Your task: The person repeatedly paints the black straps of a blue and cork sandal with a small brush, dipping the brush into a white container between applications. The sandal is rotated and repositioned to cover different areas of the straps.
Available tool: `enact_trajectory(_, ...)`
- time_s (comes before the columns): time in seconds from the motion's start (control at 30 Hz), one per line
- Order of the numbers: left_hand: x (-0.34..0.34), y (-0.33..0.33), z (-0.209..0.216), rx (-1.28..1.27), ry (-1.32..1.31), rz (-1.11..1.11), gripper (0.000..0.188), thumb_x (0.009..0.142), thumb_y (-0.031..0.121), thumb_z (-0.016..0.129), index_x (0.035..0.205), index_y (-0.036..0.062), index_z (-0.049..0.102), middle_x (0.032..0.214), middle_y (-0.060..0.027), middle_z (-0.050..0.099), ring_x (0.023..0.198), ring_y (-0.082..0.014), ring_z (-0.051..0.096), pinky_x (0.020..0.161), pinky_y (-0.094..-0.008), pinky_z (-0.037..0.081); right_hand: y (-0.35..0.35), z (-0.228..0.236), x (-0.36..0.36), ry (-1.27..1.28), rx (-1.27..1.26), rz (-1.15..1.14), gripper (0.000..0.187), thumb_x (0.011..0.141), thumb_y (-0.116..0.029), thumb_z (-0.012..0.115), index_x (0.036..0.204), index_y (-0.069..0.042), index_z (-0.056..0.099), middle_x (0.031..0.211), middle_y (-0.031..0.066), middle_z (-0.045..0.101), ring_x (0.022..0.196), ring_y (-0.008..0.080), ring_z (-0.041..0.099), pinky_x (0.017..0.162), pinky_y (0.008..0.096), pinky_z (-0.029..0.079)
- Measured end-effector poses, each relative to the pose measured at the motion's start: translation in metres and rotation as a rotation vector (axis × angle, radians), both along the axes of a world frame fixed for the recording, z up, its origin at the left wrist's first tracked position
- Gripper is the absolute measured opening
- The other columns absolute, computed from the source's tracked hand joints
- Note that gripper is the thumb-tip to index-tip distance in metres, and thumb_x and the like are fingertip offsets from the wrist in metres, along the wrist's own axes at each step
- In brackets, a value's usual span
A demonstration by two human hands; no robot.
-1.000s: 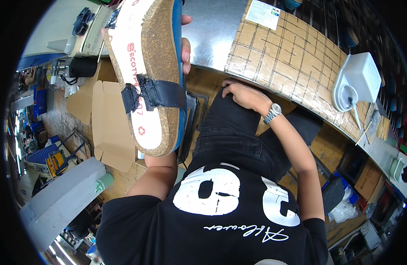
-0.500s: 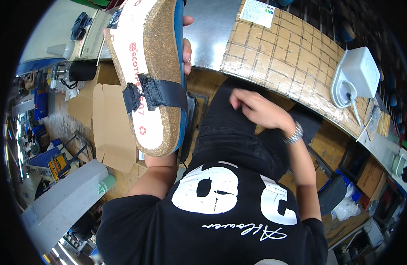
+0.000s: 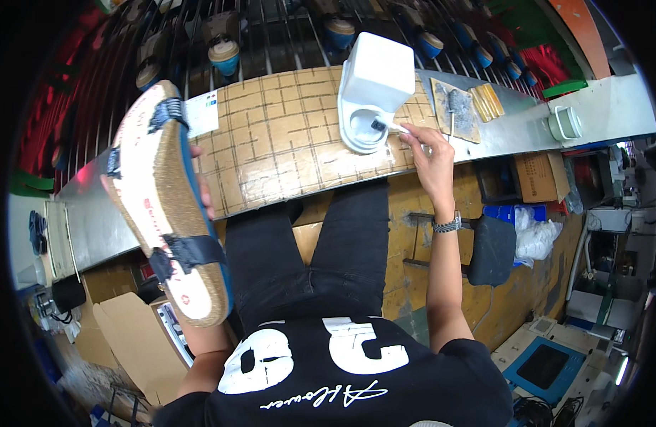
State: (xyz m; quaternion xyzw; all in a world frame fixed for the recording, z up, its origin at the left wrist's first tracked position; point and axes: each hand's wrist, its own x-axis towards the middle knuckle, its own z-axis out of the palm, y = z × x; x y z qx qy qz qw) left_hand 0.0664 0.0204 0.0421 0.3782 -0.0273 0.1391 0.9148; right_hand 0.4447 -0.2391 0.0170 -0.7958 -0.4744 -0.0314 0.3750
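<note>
At the left, my left hand (image 3: 204, 188) is closed round an unfinished cork sandal (image 3: 173, 181) on a blue shoe last. Its underside faces me, with a pale sole area bearing red print and dark strap ends folded over it. Most of this hand is hidden behind the sandal; some fingers show along the blue edge. My right hand (image 3: 435, 158) pinches the white handle of a small brush (image 3: 395, 127). The brush's dark head lies in the round cup of a white pot (image 3: 379, 71), which stands on a cardboard-covered bench (image 3: 285, 142).
Right of the pot lie a stained board (image 3: 459, 114) with a dark-headed tool and several yellowish sticks (image 3: 488, 102). Beyond the bench, more lasted sandals (image 3: 223, 53) sit on a metal rack. A black chair (image 3: 492, 249) stands at the right, an open carton (image 3: 132, 341) at the lower left.
The view has swung right toward the bench. My right hand has gone from above my lap to the pot and taken hold of the brush. The sandal stays in my left hand.
</note>
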Motion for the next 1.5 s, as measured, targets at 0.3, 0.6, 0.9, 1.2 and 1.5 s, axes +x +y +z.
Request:
enact_trajectory(0.3,0.053,-0.064,-0.011,-0.224,0.058,0.394,0.103,0.091,0.083,0.026,0.153,0.0006,0.027,0.133,-0.0344,0.055,0.092,-0.0390,0.072,0.070,-0.0489,0.065,0.002,0.034,-0.020,-0.390,-0.027,0.010,0.019,0.088,-0.019,0.075,0.106,-0.014,0.080,0.086,0.0033,0.064,0.075,0.0167,0.056,0.073,0.0328,0.034)
enact_trajectory(0.6,0.053,-0.071,-0.029,-0.197,0.387,0.682,0.108,0.088,0.088,0.026,0.144,-0.0032,0.040,0.126,-0.0267,0.059,0.072,-0.0325,0.071,0.057,-0.0429,0.062,-0.005,0.020,-0.024,0.353,0.016,-0.076,0.023,0.095,-0.025,0.072,0.099,-0.004,0.079,0.069,0.0011,0.063,0.056,0.0057,0.040,0.049,0.0265,0.028)
enact_trajectory(0.9,0.074,-0.103,-0.010,0.120,0.434,0.553,0.100,0.094,0.081,0.026,0.149,-0.0005,0.038,0.138,-0.0199,0.058,0.118,-0.0235,0.065,0.101,-0.0371,0.054,0.005,0.076,-0.015,0.038,0.146,0.178,0.018,0.084,-0.011,0.080,0.101,-0.005,0.080,0.084,0.0044,0.066,0.076,0.0112,0.057,0.068,0.0251,0.043)
enact_trajectory(1.2,0.092,-0.125,0.034,0.257,0.241,0.393,0.099,0.095,0.080,0.022,0.146,-0.0033,0.042,0.134,-0.0199,0.061,0.119,-0.0245,0.063,0.102,-0.0380,0.052,0.019,0.122,-0.117,0.074,0.412,0.329,0.024,0.074,-0.002,0.083,0.096,-0.009,0.082,0.085,0.0034,0.060,0.077,0.0124,0.057,0.068,0.0238,0.045)
enact_trajectory(1.5,0.090,-0.130,0.041,0.427,0.246,0.478,0.105,0.087,0.089,0.028,0.117,-0.0057,0.062,0.102,-0.0124,0.072,0.092,-0.0160,0.069,0.081,-0.0298,0.055,0.031,0.137,-0.121,-0.083,0.478,0.313,0.025,0.070,-0.001,0.084,0.094,-0.009,0.082,0.081,0.0023,0.059,0.073,0.0128,0.055,0.064,0.0245,0.041)
